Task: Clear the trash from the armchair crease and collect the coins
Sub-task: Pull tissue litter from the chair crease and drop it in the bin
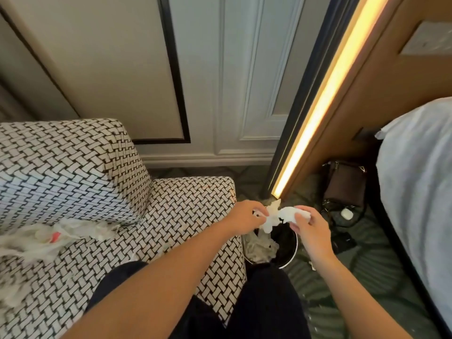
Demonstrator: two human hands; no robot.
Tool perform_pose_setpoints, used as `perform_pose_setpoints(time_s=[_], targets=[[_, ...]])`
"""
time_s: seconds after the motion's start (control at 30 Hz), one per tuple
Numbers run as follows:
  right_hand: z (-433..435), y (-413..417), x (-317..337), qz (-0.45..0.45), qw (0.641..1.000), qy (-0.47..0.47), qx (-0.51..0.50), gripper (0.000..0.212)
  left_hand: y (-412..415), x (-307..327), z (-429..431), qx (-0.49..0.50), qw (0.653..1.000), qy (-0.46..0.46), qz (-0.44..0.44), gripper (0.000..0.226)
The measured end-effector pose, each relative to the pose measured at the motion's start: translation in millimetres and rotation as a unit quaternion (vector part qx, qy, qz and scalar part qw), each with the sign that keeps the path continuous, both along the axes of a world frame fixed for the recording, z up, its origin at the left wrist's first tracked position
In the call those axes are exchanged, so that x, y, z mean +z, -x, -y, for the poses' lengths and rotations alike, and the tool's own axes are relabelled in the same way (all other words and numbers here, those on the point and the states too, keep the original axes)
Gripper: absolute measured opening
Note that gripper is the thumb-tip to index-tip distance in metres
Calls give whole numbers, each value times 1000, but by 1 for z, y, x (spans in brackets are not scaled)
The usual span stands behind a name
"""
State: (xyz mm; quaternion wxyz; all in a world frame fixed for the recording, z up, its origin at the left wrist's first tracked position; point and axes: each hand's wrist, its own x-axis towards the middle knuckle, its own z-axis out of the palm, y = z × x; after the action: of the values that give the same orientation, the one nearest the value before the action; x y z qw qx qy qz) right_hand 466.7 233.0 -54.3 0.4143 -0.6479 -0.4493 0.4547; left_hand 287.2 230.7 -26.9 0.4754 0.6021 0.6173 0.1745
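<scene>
**Both hands pinch a tissue wad above the bin**

The left hand (247, 215) and the right hand (311, 231) are held side by side, and a crumpled white wad of tissue paper (275, 216) stretches between them. The left fingers curl round its ragged end, while the right thumb and fingers pinch the thicker end. Directly below the hands stands a round bin with a black liner and a silvery rim (294, 250). A heap of crumpled pale plastic (260, 248) lies inside it, under the left hand.

Just left of the left hand is the armrest of a black-and-white basket-weave fabric armchair (186, 211), and the left forearm passes over it. Well to the left of both hands, along the crease where seat meets backrest, lies a loose tangle of white shredded wisps (49, 237) with a small red scrap in it.

To the right of the right hand and beyond it, a dark brown handbag (344, 184) sits on the green patterned carpet (325, 289). Nearer the hand is a small white rounded case (346, 214) — possibly for earbuds, though it is too blurred to say. Farther right is a bed with a white sheet (420, 179). Beyond the hands, a glowing warm light strip (325, 99) runs up a wooden panel.
</scene>
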Motion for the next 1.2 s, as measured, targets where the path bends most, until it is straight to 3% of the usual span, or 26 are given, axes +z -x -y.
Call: perform_pose_setpoints(time_s=[0.2,0.37,0.5,0.63,0.87,1.0,1.2], targets=[[-6,-8,-25,-26,995,86,-39,15,-8,-8,-5,-69,996,56,3,60],[-12,-5,-26,-41,987,155,-11,22,0,-17,0,-34,996,79,25,58],[-9,-2,-19,-87,970,221,54,49,12,-17,8,-9,995,92,37,49],[0,4,-14,-92,971,217,46,51,36,-10,20,-9,997,77,7,38],[17,58,7,-69,976,181,98,24,113,-4,60,64,996,55,-32,31],[33,100,18,-53,967,166,188,15,158,0,84,139,989,41,-21,23],[66,167,23,78,919,134,363,21,213,1,126,219,975,30,-15,20]])
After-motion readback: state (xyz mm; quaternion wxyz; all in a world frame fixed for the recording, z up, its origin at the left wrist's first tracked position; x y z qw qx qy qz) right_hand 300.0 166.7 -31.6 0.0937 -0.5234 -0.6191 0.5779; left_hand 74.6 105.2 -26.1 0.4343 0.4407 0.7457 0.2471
